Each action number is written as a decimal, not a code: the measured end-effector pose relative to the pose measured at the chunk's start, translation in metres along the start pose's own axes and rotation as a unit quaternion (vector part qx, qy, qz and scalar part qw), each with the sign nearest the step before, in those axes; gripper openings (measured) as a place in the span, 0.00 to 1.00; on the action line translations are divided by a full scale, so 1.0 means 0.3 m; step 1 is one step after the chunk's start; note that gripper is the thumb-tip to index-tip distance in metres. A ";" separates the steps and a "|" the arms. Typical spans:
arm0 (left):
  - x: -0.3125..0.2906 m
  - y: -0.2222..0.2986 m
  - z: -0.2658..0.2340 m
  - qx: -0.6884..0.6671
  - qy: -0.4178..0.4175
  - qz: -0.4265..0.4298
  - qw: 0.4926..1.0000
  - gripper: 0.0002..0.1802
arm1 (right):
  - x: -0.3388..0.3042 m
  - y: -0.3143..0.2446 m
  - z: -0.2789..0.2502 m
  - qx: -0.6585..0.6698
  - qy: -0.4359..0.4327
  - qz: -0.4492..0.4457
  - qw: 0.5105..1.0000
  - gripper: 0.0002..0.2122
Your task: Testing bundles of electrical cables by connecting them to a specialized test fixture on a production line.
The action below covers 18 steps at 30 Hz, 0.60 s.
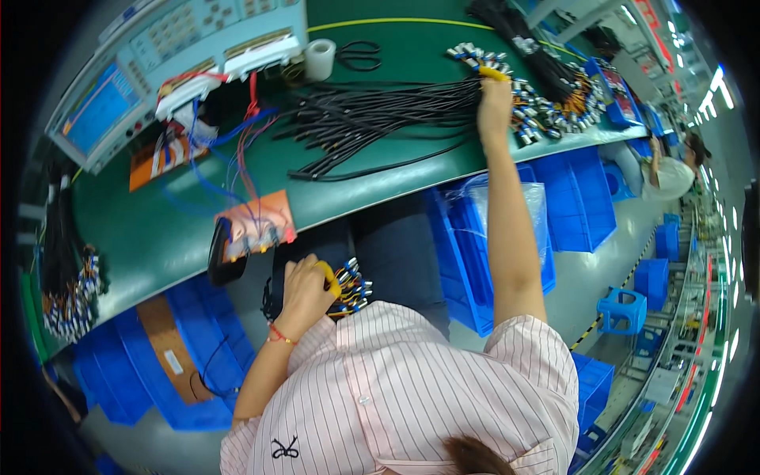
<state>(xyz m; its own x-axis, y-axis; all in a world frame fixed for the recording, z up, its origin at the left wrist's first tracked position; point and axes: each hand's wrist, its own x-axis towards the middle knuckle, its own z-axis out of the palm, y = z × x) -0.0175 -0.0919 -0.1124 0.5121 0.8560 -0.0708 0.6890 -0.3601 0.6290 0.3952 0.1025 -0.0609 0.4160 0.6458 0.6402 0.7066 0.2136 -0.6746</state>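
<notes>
My left hand (305, 291) is closed round a bunch of cables (355, 285) in front of my lap. Their silver-tipped ends with blue, orange and white wires stick out past my fingers. Yellow covers show on the fingers of both hands. With my arm stretched out, my right hand (495, 107) is at the connector ends of a pile of black cables (388, 111) on the green bench. Its fingers are bent together, and what lies between them is hidden. An orange board (257, 226) with wires and clips sits at the bench edge, near my left hand.
A test instrument (182, 67) with a screen stands at the back left. Scissors (360, 55) and a white roll (320, 59) lie beside it. More cable bundles (554, 71) are at the right. Blue bins (570, 198) stand below the bench; a person (673, 174) is farther right.
</notes>
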 end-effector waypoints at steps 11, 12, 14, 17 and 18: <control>-0.057 0.045 -0.072 -0.419 0.021 -0.074 0.905 0.06 | -0.667 -0.667 -0.072 0.132 -0.418 -0.183 0.880 0.18; -0.053 0.056 -0.071 -0.445 0.026 -0.058 0.893 0.06 | -0.739 -0.645 -0.062 0.163 -0.407 -0.189 0.879 0.16; -0.053 0.076 -0.086 -0.463 0.024 -0.048 0.885 0.06 | -0.799 -0.641 -0.094 0.183 -0.515 0.005 0.837 0.13; -0.055 0.085 -0.111 -0.443 -0.003 -0.065 0.894 0.07 | -0.769 -0.651 -0.151 0.319 -0.456 0.221 0.801 0.10; -0.062 0.080 -0.112 -0.433 -0.010 -0.074 0.898 0.07 | -0.733 -0.649 -0.175 0.323 -0.427 0.271 0.799 0.10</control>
<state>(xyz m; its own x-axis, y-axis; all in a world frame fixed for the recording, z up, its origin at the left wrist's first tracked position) -0.0277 -0.1039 -0.0701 0.4632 0.8604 -0.2126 0.0974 0.1889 0.9771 0.1960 -0.1196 -0.0510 -0.1776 0.9780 -0.1096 -0.0038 -0.1120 -0.9937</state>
